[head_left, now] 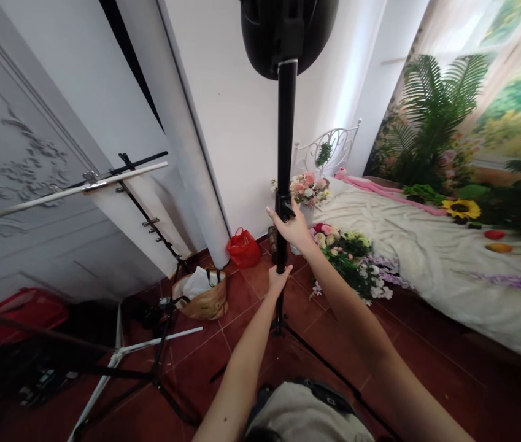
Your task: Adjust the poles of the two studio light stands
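A black light stand (286, 135) rises upright in front of me, with a black lamp head (290, 37) on top. My left hand (279, 279) is wrapped round the pole low down, just above the stand's legs. Higher up, my right hand (293, 228) is at the black clamp collar (284, 205); its thumb and fingers are around the collar and its knob, partly spread. The stand's thin legs (320, 359) reach over the red tiled floor.
At right is a bed (435, 258) with a cream cover, a sunflower and fruit. Flowers (352, 258) stand beside it. A red bag (243, 248) and a basket (205, 301) are on the floor. Left are a backdrop bar (67, 191) and stand legs (159, 339).
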A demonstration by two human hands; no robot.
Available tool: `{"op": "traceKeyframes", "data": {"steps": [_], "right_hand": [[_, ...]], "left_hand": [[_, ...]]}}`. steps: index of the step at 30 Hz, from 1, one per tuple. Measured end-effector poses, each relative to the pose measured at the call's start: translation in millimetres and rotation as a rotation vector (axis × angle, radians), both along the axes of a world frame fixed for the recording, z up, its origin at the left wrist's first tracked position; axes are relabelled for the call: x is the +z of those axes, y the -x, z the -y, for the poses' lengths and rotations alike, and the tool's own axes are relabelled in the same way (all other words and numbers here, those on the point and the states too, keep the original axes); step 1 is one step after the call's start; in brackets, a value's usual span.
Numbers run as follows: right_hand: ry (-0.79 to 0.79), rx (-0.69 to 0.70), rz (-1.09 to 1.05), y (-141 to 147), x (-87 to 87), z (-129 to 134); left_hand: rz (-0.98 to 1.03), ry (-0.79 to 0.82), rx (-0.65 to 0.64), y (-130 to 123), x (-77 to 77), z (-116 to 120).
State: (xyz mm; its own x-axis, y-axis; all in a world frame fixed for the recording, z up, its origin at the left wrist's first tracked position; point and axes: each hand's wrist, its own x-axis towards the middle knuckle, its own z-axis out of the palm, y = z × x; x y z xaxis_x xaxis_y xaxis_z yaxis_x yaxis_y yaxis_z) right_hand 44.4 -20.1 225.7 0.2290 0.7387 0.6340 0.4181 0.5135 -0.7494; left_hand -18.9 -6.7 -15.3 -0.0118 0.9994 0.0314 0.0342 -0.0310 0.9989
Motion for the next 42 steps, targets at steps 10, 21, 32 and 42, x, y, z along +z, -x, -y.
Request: {"op": "traceKeyframes", "data": {"steps": [10,21,32,42], "right_hand": [[0.004,-0.02,-0.007,0,-1.7,-1],[0.066,0.156,-0.019,-13,-8.0,8],[0.314,0.169,-0.314,-40,-226.5,32],[0.347,0.104,-0.323,-30,-276.4,24]], "left_hand": [[-0.046,0.041,-0.055,2,-8.5,-7],[-0.036,0.014,0.031,-6,-10.1,-10],[0.0,0.016,-0.002,-4,-6.1,-9],[-0.021,-0.003,-0.012,-5,-12.4,-12]]}}
